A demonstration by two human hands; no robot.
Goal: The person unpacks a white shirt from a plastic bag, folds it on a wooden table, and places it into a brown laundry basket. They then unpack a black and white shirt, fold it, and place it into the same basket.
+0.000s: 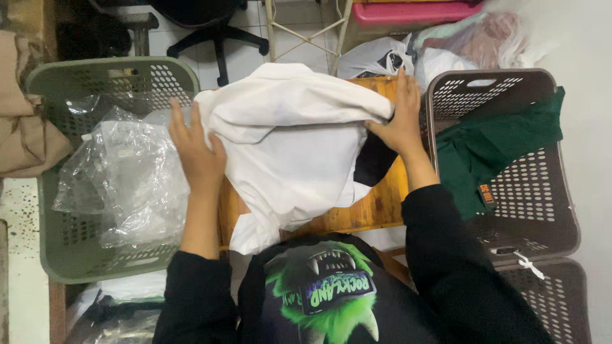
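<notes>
- White garment point(290, 150): a loosely folded piece of white cloth, bunched at the centre of the view, lying on a small wooden table point(376, 207); a tail of the cloth hangs over the table's near edge toward 6 o'clock.
- Left hand point(194, 153): at 9 o'clock of the garment, fingers straight and spread, palm laid flat against the cloth's left edge; pressing, not clenched.
- Right hand point(401, 118): at 3 o'clock of the garment, fingers extended along the top fold, thumb tucked under the cloth edge; a light pinch on the fold.
- Dark cloth point(373, 162): a black piece showing just under the garment's right side, below the right hand, touching the white cloth.
- Green laundry basket point(64, 248): perforated plastic, at 9 o'clock, just beside the table; it holds crumpled clear plastic bags point(127, 178).
- Brown laundry basket point(542, 236): perforated plastic, at 3 o'clock, just beside the table; a dark green garment point(491, 150) lies draped over its left rim and into it.
- Beige fabric point(25, 127): piled at the far left edge, beyond the green basket.
- Office chair base point(217, 38): black, on the tiled floor at 12 o'clock, well apart from the table.
- Pink bin point(414, 13): at 1 o'clock, with white plastic bags point(382, 57) below it, behind the table.
</notes>
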